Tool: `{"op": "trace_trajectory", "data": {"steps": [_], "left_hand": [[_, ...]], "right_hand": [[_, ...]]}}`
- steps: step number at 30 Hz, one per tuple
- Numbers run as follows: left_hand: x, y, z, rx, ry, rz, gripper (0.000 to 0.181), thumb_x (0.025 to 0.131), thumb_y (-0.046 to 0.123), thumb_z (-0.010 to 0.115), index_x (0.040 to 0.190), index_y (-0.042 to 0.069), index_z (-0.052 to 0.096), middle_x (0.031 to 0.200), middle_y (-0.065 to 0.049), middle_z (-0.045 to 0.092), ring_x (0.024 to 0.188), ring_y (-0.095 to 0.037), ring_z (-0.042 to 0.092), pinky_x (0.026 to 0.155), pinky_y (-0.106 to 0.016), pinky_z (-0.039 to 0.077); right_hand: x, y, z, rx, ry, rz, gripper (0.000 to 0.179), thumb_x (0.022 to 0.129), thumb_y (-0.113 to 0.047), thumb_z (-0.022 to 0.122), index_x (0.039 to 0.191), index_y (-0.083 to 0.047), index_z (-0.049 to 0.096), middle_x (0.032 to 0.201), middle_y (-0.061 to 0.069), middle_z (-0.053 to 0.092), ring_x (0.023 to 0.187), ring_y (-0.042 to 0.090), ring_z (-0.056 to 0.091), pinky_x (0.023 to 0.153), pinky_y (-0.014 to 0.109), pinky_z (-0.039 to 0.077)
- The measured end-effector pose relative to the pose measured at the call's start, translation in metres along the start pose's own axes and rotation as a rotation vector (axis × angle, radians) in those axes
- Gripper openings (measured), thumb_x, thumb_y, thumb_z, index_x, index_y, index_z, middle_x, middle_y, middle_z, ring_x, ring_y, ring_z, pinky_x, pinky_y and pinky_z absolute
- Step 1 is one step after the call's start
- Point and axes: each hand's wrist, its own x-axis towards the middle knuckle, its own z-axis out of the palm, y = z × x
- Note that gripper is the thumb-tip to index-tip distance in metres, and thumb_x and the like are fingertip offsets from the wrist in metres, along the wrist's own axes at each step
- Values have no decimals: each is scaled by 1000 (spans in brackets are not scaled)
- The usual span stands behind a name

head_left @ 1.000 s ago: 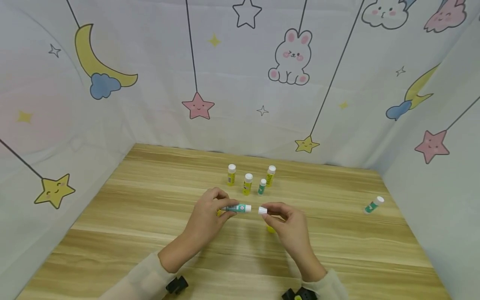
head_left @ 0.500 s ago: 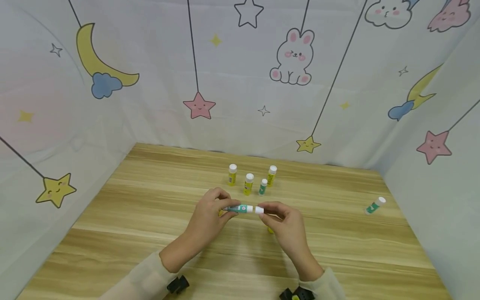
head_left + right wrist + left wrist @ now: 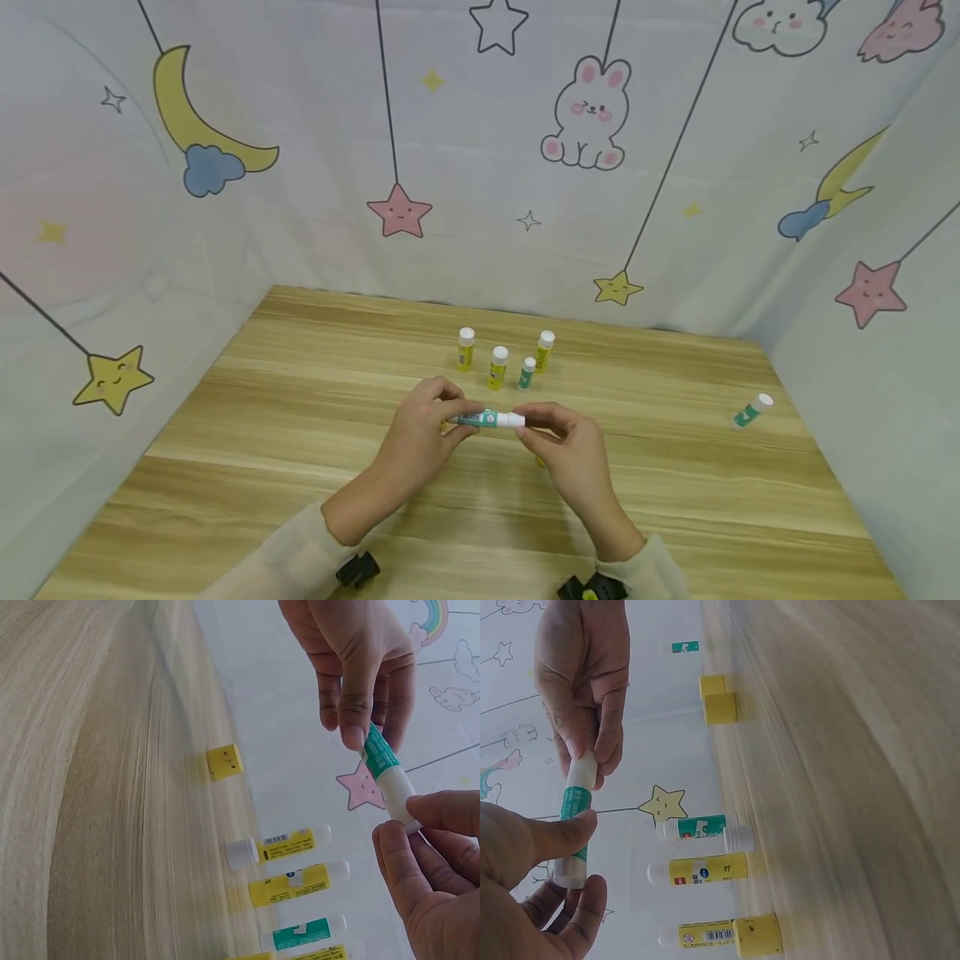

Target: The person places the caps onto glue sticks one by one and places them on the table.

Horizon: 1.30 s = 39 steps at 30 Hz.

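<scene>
My left hand [image 3: 422,429] pinches the body of a green-and-white glue stick [image 3: 576,802], which lies nearly level above the table in the head view. At its right end, the thumb and fingers of my right hand [image 3: 573,439] pinch the white cap [image 3: 512,420]. Cap and tube now meet end to end in one line. In the right wrist view, the green label [image 3: 380,752] shows between both hands. Beyond them stand a small green glue stick [image 3: 527,375] and several yellow ones, including a middle one [image 3: 498,369].
Another green glue stick [image 3: 752,412] stands off to the right. Yellow caps or short cylinders [image 3: 720,709] sit on the wooden table [image 3: 300,350], partly hidden by the hands in the head view. A loose white cap [image 3: 739,839] appears near the standing sticks. Printed fabric [image 3: 322,167] surrounds the table.
The right hand has moved the white cap leftward, closing the gap to the glue stick held in the left hand. The left hand has barely moved; the standing glue sticks stay put.
</scene>
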Motion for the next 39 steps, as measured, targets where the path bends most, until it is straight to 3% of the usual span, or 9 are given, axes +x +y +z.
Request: {"op": "trace_trajectory", "data": {"steps": [39], "left_hand": [[-2,0,1,-14,-4,6,25,74,11,91,97,17,82,95,8,60,89,-8,57,69,-20,50]], "right_hand": [[-1,0,3,-30,-8,-17,18,87,-2,79,105,-6,77,109,7,74,102,22,70,86,28,59]]}}
